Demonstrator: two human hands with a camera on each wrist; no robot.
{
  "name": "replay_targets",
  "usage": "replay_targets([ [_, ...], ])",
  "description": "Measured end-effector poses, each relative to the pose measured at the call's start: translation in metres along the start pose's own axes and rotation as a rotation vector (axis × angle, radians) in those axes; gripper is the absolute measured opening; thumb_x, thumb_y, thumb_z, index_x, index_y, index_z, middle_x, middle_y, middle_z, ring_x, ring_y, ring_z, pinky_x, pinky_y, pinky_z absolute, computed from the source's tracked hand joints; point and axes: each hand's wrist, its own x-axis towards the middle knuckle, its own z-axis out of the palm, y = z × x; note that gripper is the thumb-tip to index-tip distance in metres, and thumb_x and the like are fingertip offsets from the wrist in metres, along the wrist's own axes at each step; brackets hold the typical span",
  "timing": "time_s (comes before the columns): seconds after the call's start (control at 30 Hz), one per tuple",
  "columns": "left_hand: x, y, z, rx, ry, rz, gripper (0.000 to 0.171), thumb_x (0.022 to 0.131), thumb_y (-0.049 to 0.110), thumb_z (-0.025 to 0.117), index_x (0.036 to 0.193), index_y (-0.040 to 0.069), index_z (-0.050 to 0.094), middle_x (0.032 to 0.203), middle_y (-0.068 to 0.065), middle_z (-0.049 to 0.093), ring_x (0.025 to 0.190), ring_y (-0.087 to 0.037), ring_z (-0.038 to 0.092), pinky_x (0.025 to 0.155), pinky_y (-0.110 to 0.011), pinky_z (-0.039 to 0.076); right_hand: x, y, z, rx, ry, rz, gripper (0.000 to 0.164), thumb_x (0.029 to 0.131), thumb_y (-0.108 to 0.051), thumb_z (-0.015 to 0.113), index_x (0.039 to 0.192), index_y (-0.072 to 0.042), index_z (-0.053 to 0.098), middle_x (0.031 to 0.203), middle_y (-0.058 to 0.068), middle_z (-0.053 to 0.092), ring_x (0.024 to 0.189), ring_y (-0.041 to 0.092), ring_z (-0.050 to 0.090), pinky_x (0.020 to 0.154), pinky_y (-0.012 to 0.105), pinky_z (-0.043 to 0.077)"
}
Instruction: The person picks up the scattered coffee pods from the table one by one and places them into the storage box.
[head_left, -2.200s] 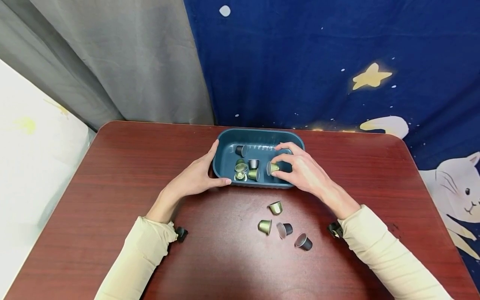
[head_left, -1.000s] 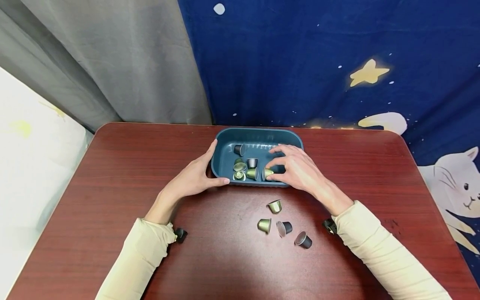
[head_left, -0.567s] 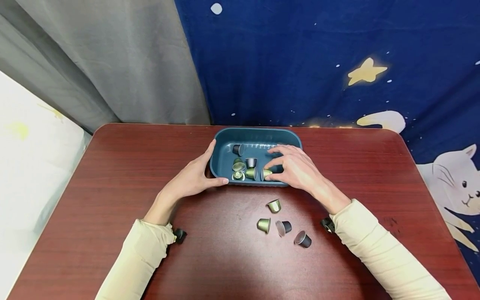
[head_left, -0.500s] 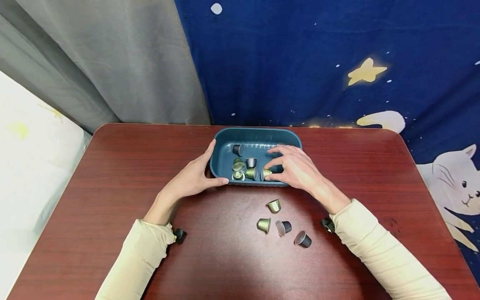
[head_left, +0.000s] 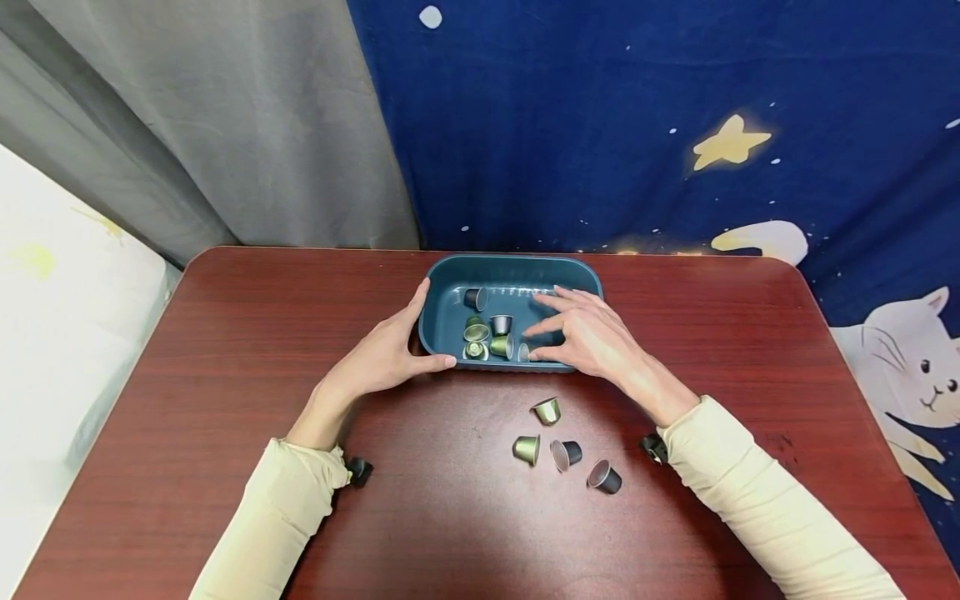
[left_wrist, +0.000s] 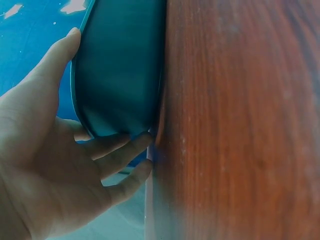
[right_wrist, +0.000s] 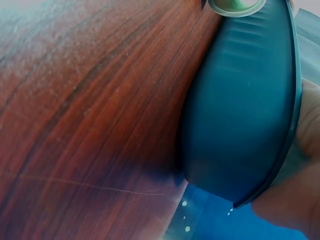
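Left hand [head_left: 381, 356], spread wide, seemingly steadies tub [head_left: 513, 268] at nine o'clock, while right hand [head_left: 597, 337], fingers apart, reaches coffee capsule [head_left: 523, 352].

The tray [head_left: 555, 271] sits on the table [head_left: 427, 517] by its 12 o'clock edge, a curtain [head_left: 600, 125] behind. On the tray's dial, the first capsule [head_left: 472, 298] lies inside at 10 o'clock, the second capsule [head_left: 476, 332] at 8, the third capsule [head_left: 475, 350] between 7 and 8, the fourth capsule [head_left: 500, 324] near centre, the fifth capsule [head_left: 500, 346] between 6 and 7, the sixth capsule [head_left: 523, 353] at 5. The left hand [head_left: 381, 353] touches the rim toward 9; the right hand [head_left: 592, 335] reaches in from 4. Outside, four loose capsules [head_left: 527, 450] lie between 5 and 6.
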Motion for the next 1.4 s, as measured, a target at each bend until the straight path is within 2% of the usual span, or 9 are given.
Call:
replay_targets([
  [0.53,-0.002,-0.002,0.003,-0.006,0.002,-0.013,0.12,0.079,0.067,0.071,0.159,0.028,-0.009,0.159,-0.012,0.03,0.139,-0.025,0.04,0.111,-0.046,0.036,0.0,0.0,-0.001,0.005,0.027,-0.011,0.039,0.084,-0.046,0.078,0.117,-0.027,0.076,0.149,0.006,0.049,0.143,0.033,0.036,0.116,0.05,0.023],
  [0.77,-0.002,0.001,0.002,-0.006,0.007,-0.011,0.119,0.079,0.066,0.072,0.16,0.028,-0.008,0.153,-0.016,0.04,0.129,-0.025,0.05,0.106,-0.046,0.041,-0.003,0.003,0.0,0.073,0.079,-0.029,0.044,0.084,-0.045,0.077,0.121,-0.022,0.074,0.15,0.005,0.049,0.143,0.033,0.035,0.116,0.048,0.024],
  [0.97,-0.003,0.001,0.0,-0.004,0.015,-0.012,0.119,0.079,0.067,0.072,0.16,0.029,-0.007,0.153,-0.015,0.04,0.129,-0.025,0.05,0.105,-0.046,0.041,-0.005,0.005,0.001,0.149,0.151,-0.077,0.048,0.084,-0.046,0.077,0.125,-0.02,0.072,0.149,0.002,0.05,0.142,0.029,0.037,0.113,0.047,0.032],
  [1.17,-0.004,0.001,0.0,-0.009,0.014,-0.01,0.117,0.079,0.066,0.072,0.16,0.03,-0.005,0.154,-0.013,0.039,0.131,-0.025,0.048,0.107,-0.047,0.039,-0.009,0.005,0.001,0.2,0.199,-0.114,0.051,0.084,-0.046,0.076,0.127,-0.02,0.07,0.148,0.001,0.051,0.141,0.027,0.039,0.112,0.046,0.034],
  [1.4,-0.004,0.001,0.0,0.016,-0.003,-0.03,0.118,0.077,0.074,0.067,0.159,0.031,-0.007,0.157,-0.013,0.034,0.138,-0.025,0.042,0.108,-0.047,0.038,-0.019,0.003,-0.002,0.224,0.213,-0.115,0.053,0.085,-0.047,0.076,0.131,-0.021,0.068,0.148,-0.001,0.051,0.141,0.025,0.039,0.112,0.044,0.035],
])
